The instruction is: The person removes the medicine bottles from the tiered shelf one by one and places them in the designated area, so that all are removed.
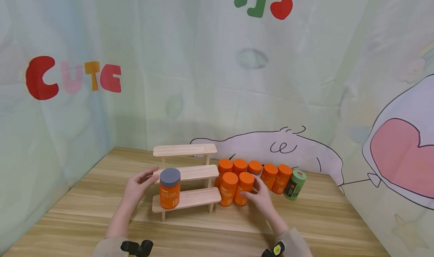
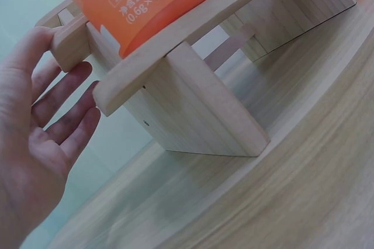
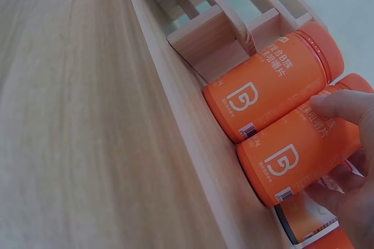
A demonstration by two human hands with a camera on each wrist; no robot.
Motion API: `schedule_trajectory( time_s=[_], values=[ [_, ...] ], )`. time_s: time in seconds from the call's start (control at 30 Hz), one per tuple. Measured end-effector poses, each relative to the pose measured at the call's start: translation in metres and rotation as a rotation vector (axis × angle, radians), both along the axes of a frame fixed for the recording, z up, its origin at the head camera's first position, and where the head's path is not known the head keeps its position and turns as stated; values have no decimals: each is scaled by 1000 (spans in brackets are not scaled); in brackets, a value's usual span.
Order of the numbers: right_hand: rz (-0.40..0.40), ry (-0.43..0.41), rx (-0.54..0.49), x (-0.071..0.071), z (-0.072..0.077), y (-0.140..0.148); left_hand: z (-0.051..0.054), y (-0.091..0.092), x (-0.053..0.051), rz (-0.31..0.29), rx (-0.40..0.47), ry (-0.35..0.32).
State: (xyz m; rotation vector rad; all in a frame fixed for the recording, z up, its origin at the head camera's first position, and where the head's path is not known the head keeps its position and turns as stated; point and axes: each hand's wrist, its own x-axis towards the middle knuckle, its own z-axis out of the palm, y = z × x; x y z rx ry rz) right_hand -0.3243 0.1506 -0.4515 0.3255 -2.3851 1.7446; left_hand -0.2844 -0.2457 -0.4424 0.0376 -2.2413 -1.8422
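Note:
A three-step wooden shelf (image 1: pixel 200 196) stands on the table. My left hand (image 1: pixel 136 189) holds the left end of its middle step between thumb and fingers. On the lowest step, at the left, stands an orange jar with a grey lid (image 1: pixel 170 189), upright. My right hand (image 1: pixel 261 196) grips an orange-lidded orange jar (image 3: pixel 292 149), its thumb on the front and its fingers round the far side. This jar stands on the table right beside another orange jar (image 3: pixel 269 85), which is close to the shelf's right end.
Behind stands a row of orange jars (image 1: pixel 281 179), one partly hidden by the front jars. A green jar (image 1: pixel 295 185) ends the row, leaning slightly. Printed cloth (image 1: pixel 217 98) hangs behind and beside the wood-grain table (image 1: pixel 190 238).

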Motion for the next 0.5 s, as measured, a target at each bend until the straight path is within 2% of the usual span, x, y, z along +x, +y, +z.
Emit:
schedule_trajectory(
  time_s=[0.5],
  values=[
    [-1, 20, -4, 0, -3, -1, 0, 0, 0, -3, 11, -17]
  ],
)
